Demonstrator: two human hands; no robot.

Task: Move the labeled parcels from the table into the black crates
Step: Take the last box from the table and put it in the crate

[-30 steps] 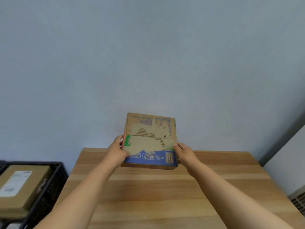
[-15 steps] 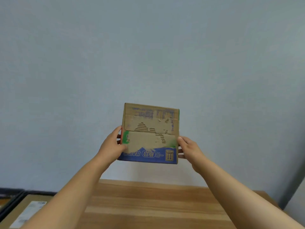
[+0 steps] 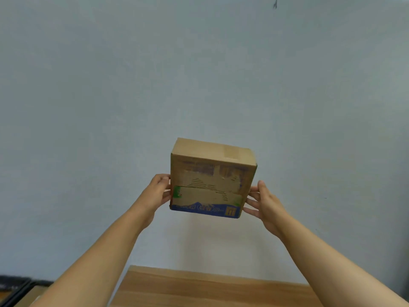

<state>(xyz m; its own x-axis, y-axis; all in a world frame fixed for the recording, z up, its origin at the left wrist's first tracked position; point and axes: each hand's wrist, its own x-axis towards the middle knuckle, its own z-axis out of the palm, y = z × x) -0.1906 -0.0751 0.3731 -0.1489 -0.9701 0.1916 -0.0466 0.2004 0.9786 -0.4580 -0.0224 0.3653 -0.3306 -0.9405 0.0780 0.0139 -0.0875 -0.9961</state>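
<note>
A brown cardboard parcel (image 3: 212, 180) with a torn front face and a blue printed band along its bottom edge is held up in the air in front of the wall, well above the wooden table (image 3: 210, 289). My left hand (image 3: 158, 191) grips its left side with curled fingers. My right hand (image 3: 264, 204) presses against its right side with fingers fairly straight and spread. No label shows on the faces I can see. A corner of a black crate (image 3: 13, 286) shows at the bottom left, with a cardboard parcel (image 3: 33, 295) inside it.
A plain pale wall fills most of the view. Only the far edge of the table shows at the bottom, and the crate stands to its left.
Both hands have lifted the parcel higher off the table and tilted it, so its top face now shows. The view has swung upward and the table and crate have dropped low.
</note>
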